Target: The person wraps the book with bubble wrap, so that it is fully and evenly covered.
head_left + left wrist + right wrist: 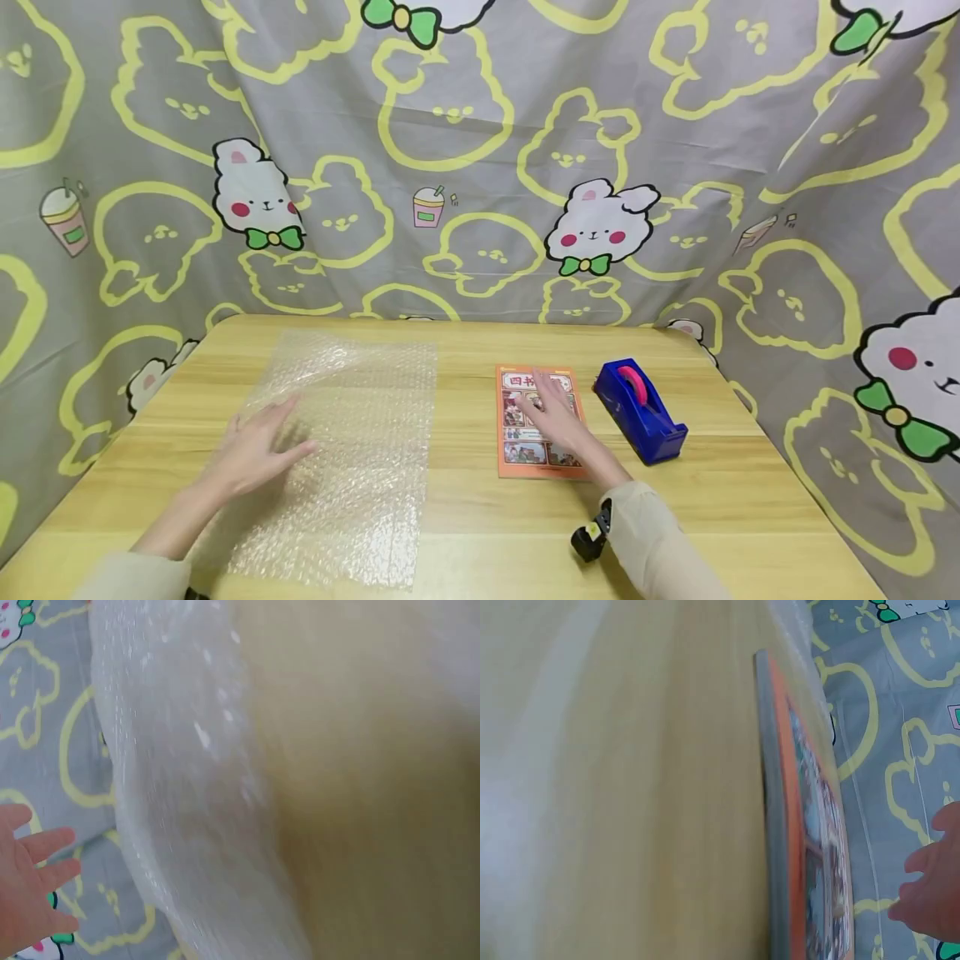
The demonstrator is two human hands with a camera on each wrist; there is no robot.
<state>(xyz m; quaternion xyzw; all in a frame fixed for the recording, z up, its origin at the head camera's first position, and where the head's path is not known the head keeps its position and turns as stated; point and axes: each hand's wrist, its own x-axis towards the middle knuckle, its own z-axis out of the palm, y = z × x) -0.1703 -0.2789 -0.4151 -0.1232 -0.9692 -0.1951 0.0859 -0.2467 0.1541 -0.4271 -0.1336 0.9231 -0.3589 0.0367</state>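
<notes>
Spread on the left half of the table is a clear sheet of bubble wrap. My left hand is over its left part, fingers extended and thumb apart, holding nothing. An orange book with a picture cover lies flat right of the middle. Above its cover is my right hand, its fingers loosely spread and nothing gripped. In the right wrist view the book's edge shows side-on, with my fingers apart from it. The left wrist view has the bubble wrap beside the fingers.
A blue tape dispenser with a roll of pink tape stands right of the book. The wooden table meets a grey patterned cloth behind and at both sides. A black wrist camera is strapped at my right cuff.
</notes>
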